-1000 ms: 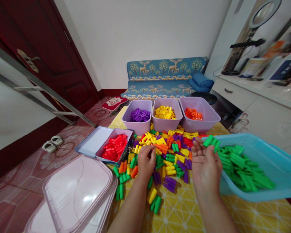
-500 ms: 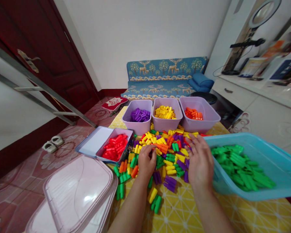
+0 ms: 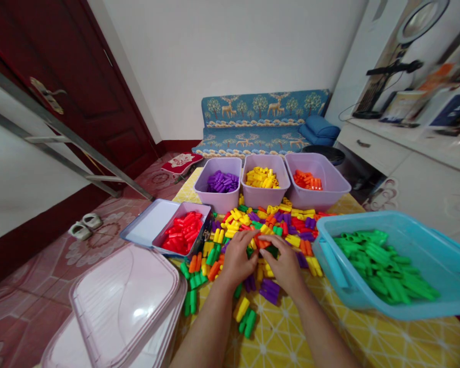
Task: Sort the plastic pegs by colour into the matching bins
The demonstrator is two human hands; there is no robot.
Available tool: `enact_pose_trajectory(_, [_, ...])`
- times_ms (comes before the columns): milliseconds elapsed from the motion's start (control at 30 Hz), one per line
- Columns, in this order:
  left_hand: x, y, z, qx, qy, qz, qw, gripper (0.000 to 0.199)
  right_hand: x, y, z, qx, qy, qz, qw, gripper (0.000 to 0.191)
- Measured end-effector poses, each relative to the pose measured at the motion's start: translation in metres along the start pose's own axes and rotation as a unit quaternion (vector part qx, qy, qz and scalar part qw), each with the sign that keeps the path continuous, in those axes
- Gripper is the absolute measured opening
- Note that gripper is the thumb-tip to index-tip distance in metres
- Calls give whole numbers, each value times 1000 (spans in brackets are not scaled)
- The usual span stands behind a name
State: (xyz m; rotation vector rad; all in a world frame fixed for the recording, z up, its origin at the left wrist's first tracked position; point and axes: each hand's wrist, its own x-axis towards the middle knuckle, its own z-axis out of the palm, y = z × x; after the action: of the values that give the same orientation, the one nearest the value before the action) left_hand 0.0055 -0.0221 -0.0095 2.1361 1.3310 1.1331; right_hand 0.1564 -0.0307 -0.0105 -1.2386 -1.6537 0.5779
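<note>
Both hands meet over a loose pile of coloured plastic pieces (image 3: 235,217) on the yellow patterned table. My left hand (image 3: 240,258) has its fingers curled near an orange piece (image 3: 262,243). From the other side, my right hand (image 3: 283,260) touches that orange piece with its fingertips. Three lilac bins behind the pile hold purple pieces (image 3: 222,182), yellow pieces (image 3: 261,178) and orange pieces (image 3: 307,180). Red pieces (image 3: 182,232) fill an open box at the left. Green pieces (image 3: 385,263) lie in the blue tub (image 3: 398,220) at the right.
Stacked clear lids (image 3: 126,301) lie at the front left. A metal ladder (image 3: 67,135) leans by the red door (image 3: 95,97). Beyond the table are a blue sofa (image 3: 249,138) and, at the right, a white cabinet (image 3: 391,158).
My right hand has moved left from beside the blue tub to meet my left hand, uncovering pieces at the pile's right. My left hand has shifted slightly right.
</note>
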Motion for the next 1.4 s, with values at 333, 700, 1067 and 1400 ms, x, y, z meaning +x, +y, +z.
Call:
enact_pose_trajectory(333, [-3, 6, -4, -147, 34, -54, 987, 60, -6, -7, 4, 179, 65, 117, 975, 36])
enact_pose_trajectory(700, [1, -3, -5, -226, 115, -110, 961, 17, -7, 0, 2, 173, 81, 121, 974, 38])
enact_pose_trajectory(1067, [5, -2, -2, -119, 138, -33, 983, 28, -7, -8, -1, 210, 64, 132, 967, 39])
enact_pose_trajectory(1400, [5, 0, -5, -110, 115, -52, 986, 22, 10, -19, -24, 255, -81, 220, 938, 43])
